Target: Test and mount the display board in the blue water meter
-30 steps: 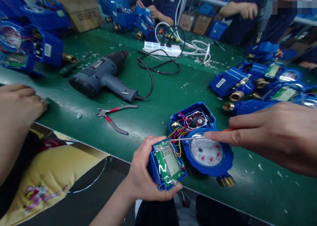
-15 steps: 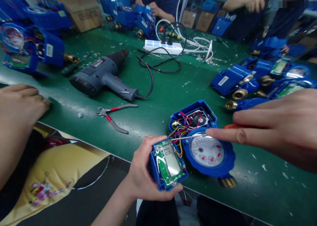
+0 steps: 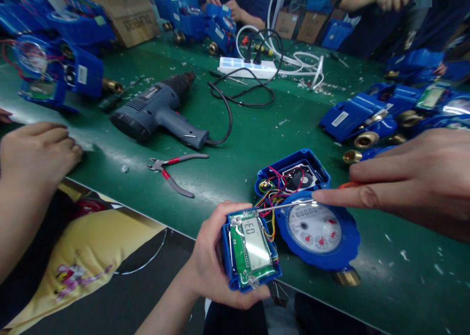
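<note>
My left hand [image 3: 216,261] is wrapped around a blue display housing [image 3: 253,249] with a green circuit board and a lit-grey LCD. In my right hand [image 3: 407,183] is a screwdriver [image 3: 288,205] with an orange handle, mostly hidden by the fingers. My index finger lies along its thin shaft, and the tip reaches the board's upper corner. Beside the housing a blue water meter [image 3: 314,227] with a round dial rests on the table. Coloured wires [image 3: 271,198] run from the housing towards an open blue box [image 3: 293,173] behind the dial.
A heat gun [image 3: 161,109] and cutting pliers [image 3: 172,173] lie left of centre. Further back is a power strip [image 3: 247,69] with cables. More blue meters [image 3: 360,117] stand at right and left. Another person's hand [image 3: 40,149] rests at the left edge; co-workers sit opposite.
The view has shifted slightly, so the table things appear a little further right. My left hand has tilted the display housing slightly. The screwdriver tip stays at the board's upper corner.
</note>
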Available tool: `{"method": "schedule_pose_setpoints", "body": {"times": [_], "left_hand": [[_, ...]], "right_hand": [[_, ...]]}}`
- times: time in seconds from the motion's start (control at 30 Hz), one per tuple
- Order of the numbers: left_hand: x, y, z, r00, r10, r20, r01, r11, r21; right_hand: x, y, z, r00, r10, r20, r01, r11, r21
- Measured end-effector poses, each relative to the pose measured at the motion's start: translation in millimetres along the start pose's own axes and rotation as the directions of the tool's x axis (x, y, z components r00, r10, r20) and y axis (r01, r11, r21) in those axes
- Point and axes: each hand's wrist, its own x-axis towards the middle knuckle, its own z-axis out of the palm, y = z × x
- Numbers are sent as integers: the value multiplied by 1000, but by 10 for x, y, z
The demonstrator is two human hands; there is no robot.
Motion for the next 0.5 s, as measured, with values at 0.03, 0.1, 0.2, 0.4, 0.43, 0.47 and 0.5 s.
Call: {"method": "schedule_pose_setpoints", "body": {"times": [0.03, 0.1, 0.2, 0.4, 0.43, 0.47, 0.5], "left_hand": [[1, -1, -2, 1000, 4, -3, -4, 1000, 2], [7, 2, -8, 1000, 13, 7, -13, 1000, 8], [19, 12, -15, 999, 28, 25, -28, 1000, 0], [18, 0, -14, 999, 43, 24, -43, 999, 13], [15, -3, -15, 999, 48, 24, -49, 999, 17], [11, -5, -17, 998, 52, 24, -52, 998, 20], [8, -8, -19, 998, 56, 22, -57, 998, 23]], "right_hand": [[-4, 23, 14, 1000, 2, -3, -2, 1000, 20], [-30, 61, 40, 1000, 0, 21, -1, 998, 62], [-76, 107, 74, 999, 0, 42, -4, 994, 108], [-121, 187, 159, 1000, -18, 23, 14, 985, 174], [-127, 191, 169, 1000, -23, 17, 19, 985, 173], [-133, 190, 173, 999, -30, 17, 27, 986, 162], [-140, 183, 170, 1000, -15, 11, 13, 991, 131]]}}
